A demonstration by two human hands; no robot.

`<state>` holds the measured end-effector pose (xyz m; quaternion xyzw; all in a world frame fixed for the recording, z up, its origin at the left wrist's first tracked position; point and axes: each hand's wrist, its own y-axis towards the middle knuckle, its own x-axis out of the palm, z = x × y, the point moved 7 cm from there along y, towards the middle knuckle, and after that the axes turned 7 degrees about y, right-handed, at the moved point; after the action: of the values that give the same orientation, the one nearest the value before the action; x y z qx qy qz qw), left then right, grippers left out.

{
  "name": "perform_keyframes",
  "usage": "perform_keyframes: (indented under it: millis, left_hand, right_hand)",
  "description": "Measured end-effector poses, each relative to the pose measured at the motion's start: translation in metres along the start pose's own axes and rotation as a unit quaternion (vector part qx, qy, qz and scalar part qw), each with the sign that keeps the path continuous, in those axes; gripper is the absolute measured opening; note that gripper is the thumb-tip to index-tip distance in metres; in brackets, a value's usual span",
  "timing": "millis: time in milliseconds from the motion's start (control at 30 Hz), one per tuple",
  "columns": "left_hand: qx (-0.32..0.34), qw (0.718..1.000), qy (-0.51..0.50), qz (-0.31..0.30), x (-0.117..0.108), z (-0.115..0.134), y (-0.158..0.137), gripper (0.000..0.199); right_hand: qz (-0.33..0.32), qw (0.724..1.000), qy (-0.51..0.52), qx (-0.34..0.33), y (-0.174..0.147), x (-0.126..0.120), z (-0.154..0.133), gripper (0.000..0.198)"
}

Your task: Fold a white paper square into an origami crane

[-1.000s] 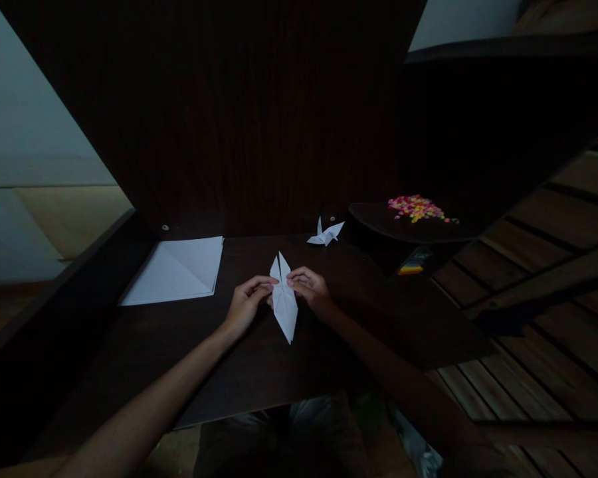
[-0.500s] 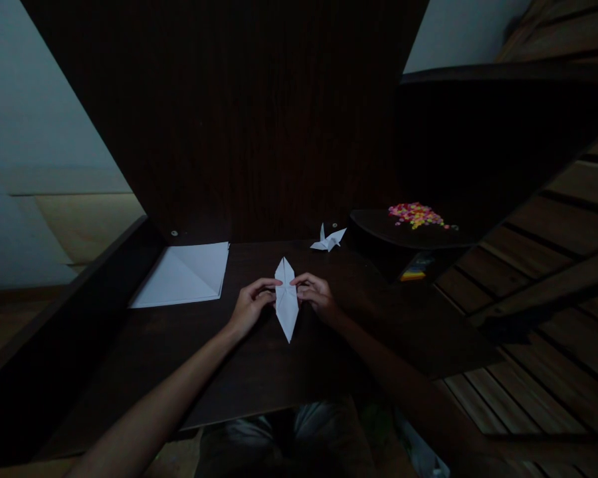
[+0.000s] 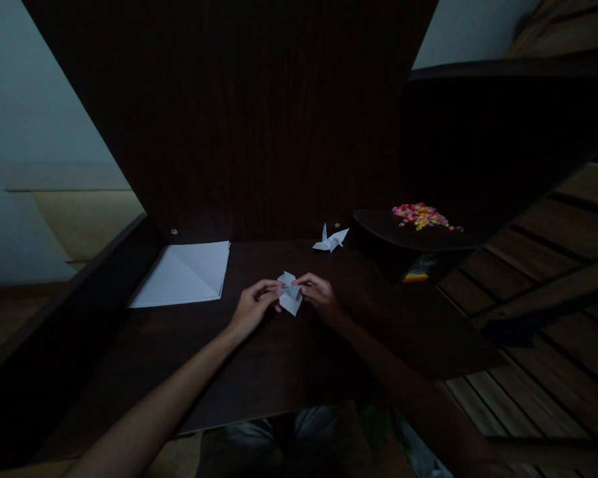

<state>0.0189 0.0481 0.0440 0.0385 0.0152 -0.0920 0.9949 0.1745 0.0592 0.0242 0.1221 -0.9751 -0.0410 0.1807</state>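
Our left hand (image 3: 252,304) and our right hand (image 3: 319,293) have their fingers pinched on opposite sides of a small folded white paper piece (image 3: 292,302), over the dark brown wooden desk (image 3: 264,378). Beyond it we see a folded white paper bird (image 3: 331,241); flat white paper sheets (image 3: 187,273) lie leftward.

- Your left hand (image 3: 252,305) pinches the left side of a folded white paper (image 3: 292,303).
- Your right hand (image 3: 323,299) pinches its right side.
- White sheets (image 3: 184,273) lie at left on the dark table (image 3: 259,372), the top one creased.
- A paper bird (image 3: 331,241) sits beyond your right hand.
- Small colourful pieces (image 3: 421,216) are heaped on the curved shelf (image 3: 376,224) at right.
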Motion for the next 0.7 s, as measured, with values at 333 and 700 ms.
perform_keyframes:
  millis: [333, 700]
  left_hand:
    - [-0.017, 0.999, -0.041, -0.016, 0.0021, -0.0088, 0.0018, 0.027]
    - [-0.013, 0.999, -0.04, -0.02, 0.0034, -0.0067, 0.0003, 0.027]
  right_hand:
    - [0.017, 1.0, 0.002, 0.007, -0.0005, 0.0054, -0.0022, 0.03]
    - [0.026, 1.0, -0.002, 0.006, -0.0013, 0.0051, -0.0037, 0.03]
